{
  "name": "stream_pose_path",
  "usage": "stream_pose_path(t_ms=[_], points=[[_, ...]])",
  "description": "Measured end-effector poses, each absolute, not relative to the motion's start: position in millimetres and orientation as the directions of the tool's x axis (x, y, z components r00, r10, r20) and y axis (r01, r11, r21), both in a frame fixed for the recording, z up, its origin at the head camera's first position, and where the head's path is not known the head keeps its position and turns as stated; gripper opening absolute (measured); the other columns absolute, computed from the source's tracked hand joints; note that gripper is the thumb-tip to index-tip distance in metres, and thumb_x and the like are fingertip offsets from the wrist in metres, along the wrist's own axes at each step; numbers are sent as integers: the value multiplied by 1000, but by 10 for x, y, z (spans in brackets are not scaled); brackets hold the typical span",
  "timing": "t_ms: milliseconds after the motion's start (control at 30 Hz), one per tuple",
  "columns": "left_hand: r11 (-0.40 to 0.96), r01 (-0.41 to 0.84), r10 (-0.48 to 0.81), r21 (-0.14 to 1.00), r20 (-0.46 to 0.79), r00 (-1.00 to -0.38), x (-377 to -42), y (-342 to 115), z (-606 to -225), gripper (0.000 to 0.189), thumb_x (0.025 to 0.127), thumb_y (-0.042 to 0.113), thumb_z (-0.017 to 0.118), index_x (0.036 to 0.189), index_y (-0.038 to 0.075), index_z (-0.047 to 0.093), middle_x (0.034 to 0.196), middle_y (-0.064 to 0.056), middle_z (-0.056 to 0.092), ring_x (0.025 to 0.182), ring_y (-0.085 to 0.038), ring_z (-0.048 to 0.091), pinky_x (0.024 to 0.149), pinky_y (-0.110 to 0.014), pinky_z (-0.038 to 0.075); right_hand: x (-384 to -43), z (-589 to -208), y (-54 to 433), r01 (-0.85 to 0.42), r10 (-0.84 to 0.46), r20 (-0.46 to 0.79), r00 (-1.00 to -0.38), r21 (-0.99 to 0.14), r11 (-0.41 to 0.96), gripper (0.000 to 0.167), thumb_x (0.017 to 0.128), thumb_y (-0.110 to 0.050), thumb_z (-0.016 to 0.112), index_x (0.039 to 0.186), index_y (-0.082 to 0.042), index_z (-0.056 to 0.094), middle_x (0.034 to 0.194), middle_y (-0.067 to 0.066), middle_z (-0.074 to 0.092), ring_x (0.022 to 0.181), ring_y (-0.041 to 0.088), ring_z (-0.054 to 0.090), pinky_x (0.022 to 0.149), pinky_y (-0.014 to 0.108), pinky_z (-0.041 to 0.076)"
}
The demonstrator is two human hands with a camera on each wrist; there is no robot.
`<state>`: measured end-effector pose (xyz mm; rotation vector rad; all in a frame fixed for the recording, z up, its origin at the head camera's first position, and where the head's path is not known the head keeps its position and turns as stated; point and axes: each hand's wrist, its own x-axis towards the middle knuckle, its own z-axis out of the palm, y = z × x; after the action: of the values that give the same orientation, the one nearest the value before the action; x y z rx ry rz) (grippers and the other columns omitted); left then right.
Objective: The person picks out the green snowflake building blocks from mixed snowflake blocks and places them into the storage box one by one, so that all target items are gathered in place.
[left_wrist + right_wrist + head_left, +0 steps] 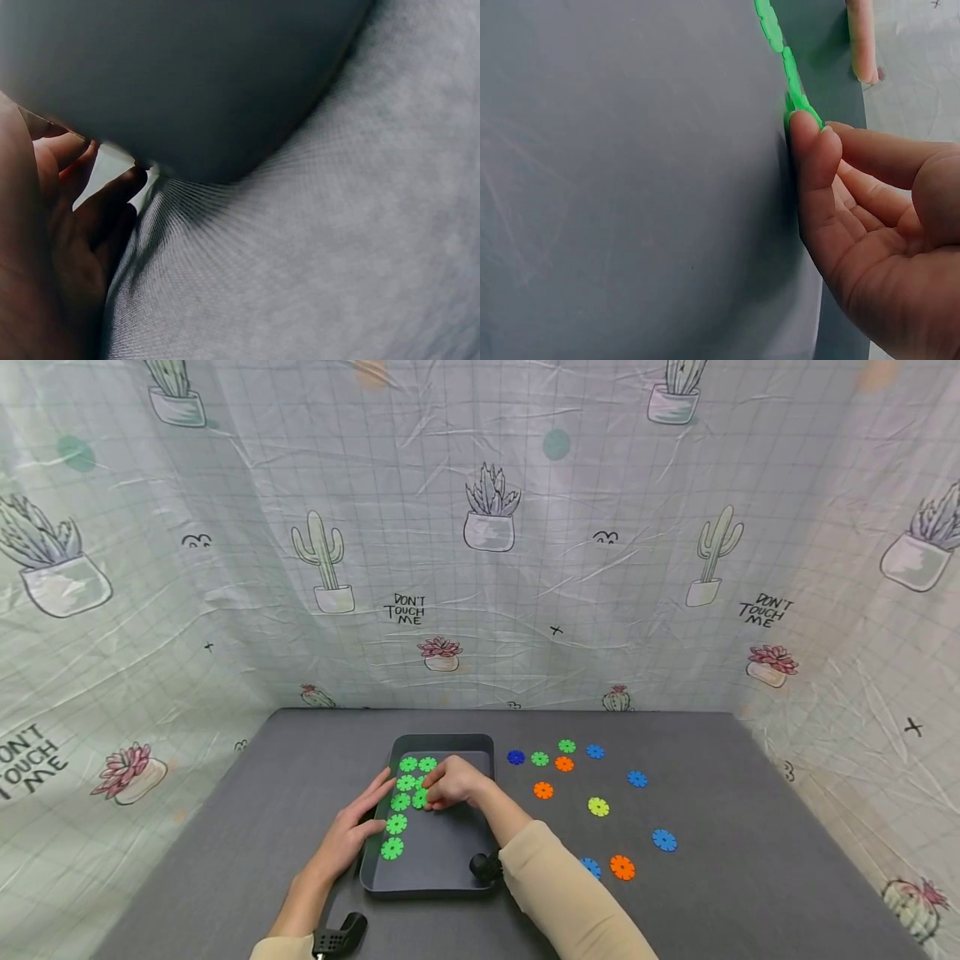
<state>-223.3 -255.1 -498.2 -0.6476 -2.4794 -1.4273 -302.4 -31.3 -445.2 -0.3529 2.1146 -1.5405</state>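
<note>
A dark grey tray (442, 882) holds green notched discs in a left column, with a second column beside its upper part. My right hand (453, 782) is over the tray, pinching a green disc (420, 798) at the lower end of that second column. In the right wrist view, the thumb and fingertips meet at the green disc (801, 101); the fingers hide part of it. My left hand (351, 835) rests along the tray's left rim, fingers extended and thumb near the green disc (396, 824). The left wrist view shows its fingers by the tray's underside (187, 97).
Right of the tray, loose discs lie scattered on the grey table (720, 893): orange (622, 867), blue (664, 840), yellow (598, 807), green (540, 759) and dark blue (516, 757). My right sleeve partly covers a blue disc (591, 867). A cactus-print curtain (600, 635) surrounds the table.
</note>
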Motion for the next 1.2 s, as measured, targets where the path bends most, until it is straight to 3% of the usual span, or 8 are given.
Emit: stream_pose_path(t_ms=[100,400,733,833,1033,1200], points=[[444,462,263,768,382,-886,-2233,-2549,-4979,60,90,2,60,150,4,49,161,-11,34,147,-36,28,110,-32,27,-3017,-4451,-322,83,-471,-242,-848,-939,333,21,83,15,68,104,13,69,79,17,71,69,23,72,61,28,56],[445,468,271,763,384,-883,-2222,-2542,-4978,60,90,1,60,149,2,49,160,-14,34,146,-39,28,109,-25,26,-2989,-4430,-307,97,-452,-249,-857,-938,333,16,86,13,69,101,14,69,76,15,70,67,21,72,66,33,58],[433,479,271,764,397,-877,-2228,-2544,-4973,61,88,0,62,148,3,50,159,-15,35,145,-39,30,107,-20,25,-2998,-4352,-234,100,-459,-255,-851,-937,335,24,87,9,68,110,14,68,82,16,71,75,27,74,72,38,59],[430,471,273,770,386,-881,-2224,-2546,-4972,61,89,0,61,149,3,50,160,-14,34,146,-38,29,108,-23,25,-3006,-4324,-202,84,-471,-244,-848,-939,335,27,87,8,70,113,14,68,84,16,72,76,27,74,74,38,58],[441,459,271,772,373,-888,-2218,-2542,-4966,61,90,1,61,149,4,49,161,-11,34,147,-37,28,110,-32,28,-3037,-4238,-114,84,-496,-229,-838,-951,298,35,84,6,72,118,14,67,88,15,73,68,16,69,78,40,58],[443,454,265,773,370,-890,-2219,-2534,-4963,61,89,1,60,149,4,50,161,-11,34,147,-36,28,110,-38,28,-3078,-4144,-15,90,-516,-214,-829,-963,254,39,88,2,71,125,13,63,93,15,73,75,21,71,85,46,55]])
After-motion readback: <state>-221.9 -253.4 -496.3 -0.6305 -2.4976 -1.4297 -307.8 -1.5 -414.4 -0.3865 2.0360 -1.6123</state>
